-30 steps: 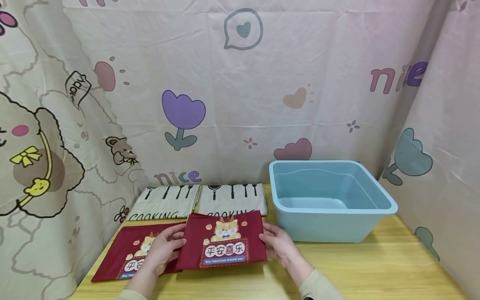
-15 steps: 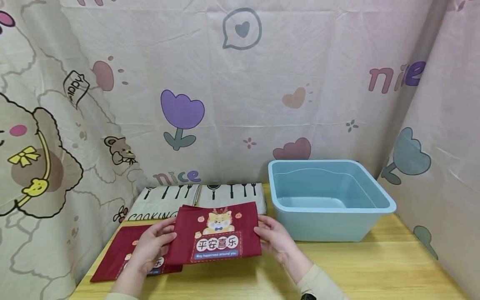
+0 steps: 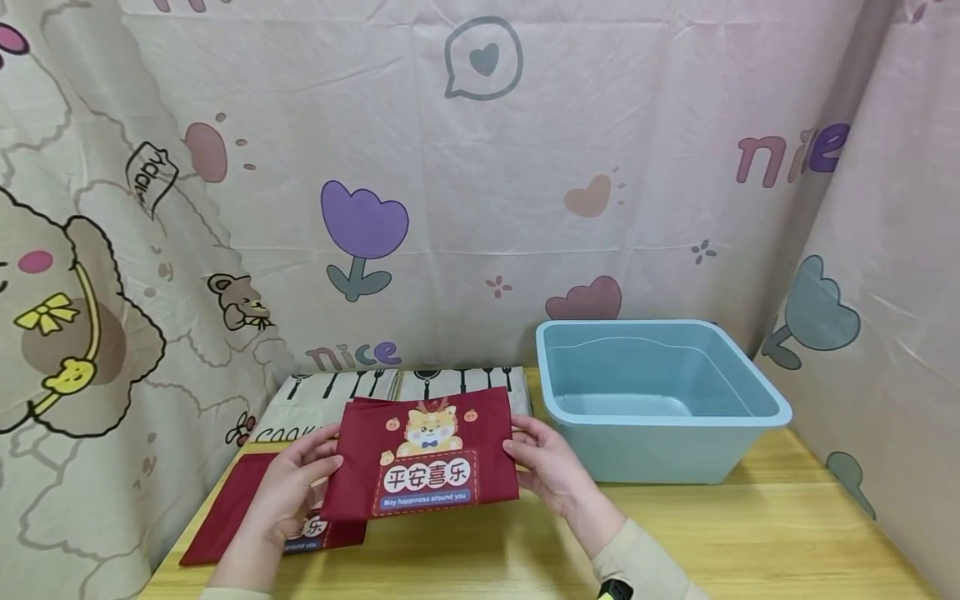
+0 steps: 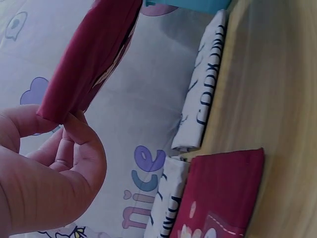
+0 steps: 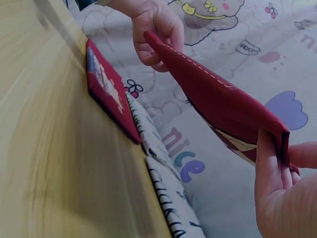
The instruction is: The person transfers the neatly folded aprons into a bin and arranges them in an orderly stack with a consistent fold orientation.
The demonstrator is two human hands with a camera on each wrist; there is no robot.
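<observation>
A folded red cloth (image 3: 427,454) with a cartoon animal and white lettering is held up above the table, tilted so its print faces the head camera. My left hand (image 3: 288,487) pinches its left edge between thumb and fingers. At the opposite edge my right hand (image 3: 551,471) grips it the same way, thumb in front and fingers behind. In the right wrist view the cloth (image 5: 218,106) shows edge-on, clear of the table, its folded layers visible. A second folded red cloth (image 3: 225,508) lies on the table at the left, partly hidden by my left hand and forearm.
Two folded white cloths with black utensil prints, a left one (image 3: 322,400) and a right one (image 3: 465,381), lie along the back of the wooden table (image 3: 660,542). A light blue plastic tub (image 3: 645,450) stands back right. Printed curtains (image 3: 465,192) hang behind and at both sides.
Both hands have lifted the held red cloth higher and moved it slightly left and away. It covers more of the white cloths behind. The grip has stayed the same.
</observation>
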